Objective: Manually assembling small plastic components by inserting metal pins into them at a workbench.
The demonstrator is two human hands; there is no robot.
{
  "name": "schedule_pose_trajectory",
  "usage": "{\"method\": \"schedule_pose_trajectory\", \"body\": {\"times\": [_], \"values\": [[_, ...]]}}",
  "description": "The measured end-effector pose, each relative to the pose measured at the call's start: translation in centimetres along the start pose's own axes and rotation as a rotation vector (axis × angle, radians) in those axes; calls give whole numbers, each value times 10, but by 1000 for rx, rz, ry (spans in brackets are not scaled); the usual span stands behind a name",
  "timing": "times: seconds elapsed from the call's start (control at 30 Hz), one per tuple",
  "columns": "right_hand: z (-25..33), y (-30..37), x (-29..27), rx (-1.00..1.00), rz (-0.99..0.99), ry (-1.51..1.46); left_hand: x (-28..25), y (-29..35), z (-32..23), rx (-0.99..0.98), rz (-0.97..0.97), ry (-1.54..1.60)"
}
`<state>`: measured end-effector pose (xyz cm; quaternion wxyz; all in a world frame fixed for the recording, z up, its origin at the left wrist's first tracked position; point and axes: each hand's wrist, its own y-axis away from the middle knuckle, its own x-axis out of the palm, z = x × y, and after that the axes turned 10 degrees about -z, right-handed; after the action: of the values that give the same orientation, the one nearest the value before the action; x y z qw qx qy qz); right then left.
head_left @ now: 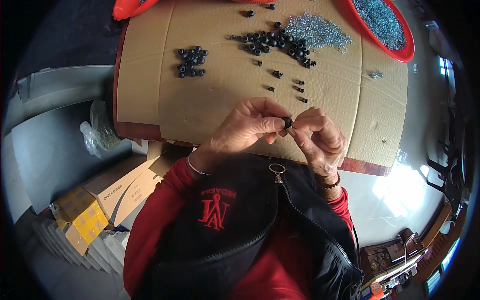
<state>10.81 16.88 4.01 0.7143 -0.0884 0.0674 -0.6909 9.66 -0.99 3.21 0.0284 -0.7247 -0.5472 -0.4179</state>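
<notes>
head view: the counter (137, 131) lies under a broad cardboard sheet (135, 95), with a red tray (410, 47) of glassy beads at far right. clear beads (318, 31) spread nearby, black beads (270, 42) heaped against them. the step in hand looks like joining or turning one small part by fingertip; the next move probably calls for a steady pinch from both sides. both hands are nearly closed: the left hand (247, 122) pinches a black piece (287, 123) between thumb and forefinger, and the right hand (320, 137) nips its other side, above the cardboard's near part. the fingers partly cover it, so whether it is one part or two, i cannot tell.
</notes>
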Motion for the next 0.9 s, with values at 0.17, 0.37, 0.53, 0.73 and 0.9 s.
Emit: {"method": "schedule_pose_trajectory", "body": {"times": [0.17,0.37,0.53,0.73,0.9], "values": [[-8,1,2,-36,-31,-6,-5,-2,1,-23,74,57],[-14,-3,-4,444,185,-459,-8,-2,5,-64,166,15],[-7,3,-2,719,215,-628,-12,9,13,-186,106,71],[8,-1,4,890,198,-591,-18,12,21,-182,98,74],[-5,5,3,589,102,-252,-20,2,25,-175,111,400]]}}
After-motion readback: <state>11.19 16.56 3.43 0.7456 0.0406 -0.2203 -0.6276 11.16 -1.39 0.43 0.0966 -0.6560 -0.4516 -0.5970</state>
